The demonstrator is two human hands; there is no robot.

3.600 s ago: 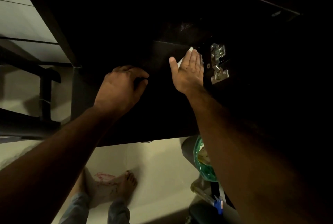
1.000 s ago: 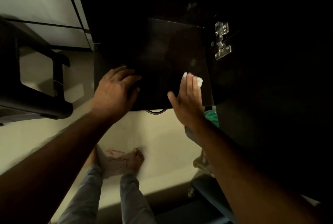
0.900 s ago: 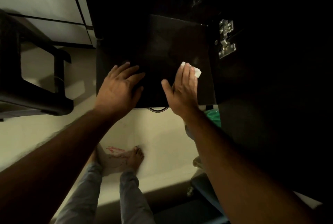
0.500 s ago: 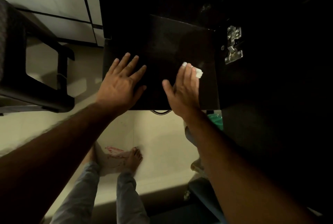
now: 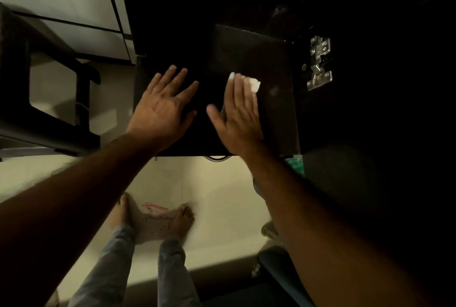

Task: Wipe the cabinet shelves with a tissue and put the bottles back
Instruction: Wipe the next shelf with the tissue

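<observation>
Tissue (image 5: pixel 254 84) under flat right hand (image 5: pixel 238 119), no legible writing

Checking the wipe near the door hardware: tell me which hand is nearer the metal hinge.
Right. The right hand presses the tissue flat on the dark shelf, just left of the hinge. The left hand lies flat farther left, beyond the right one.

tissue (image 5: pixel 254 84) mostly hidden under right hand (image 5: pixel 238 119)
</observation>
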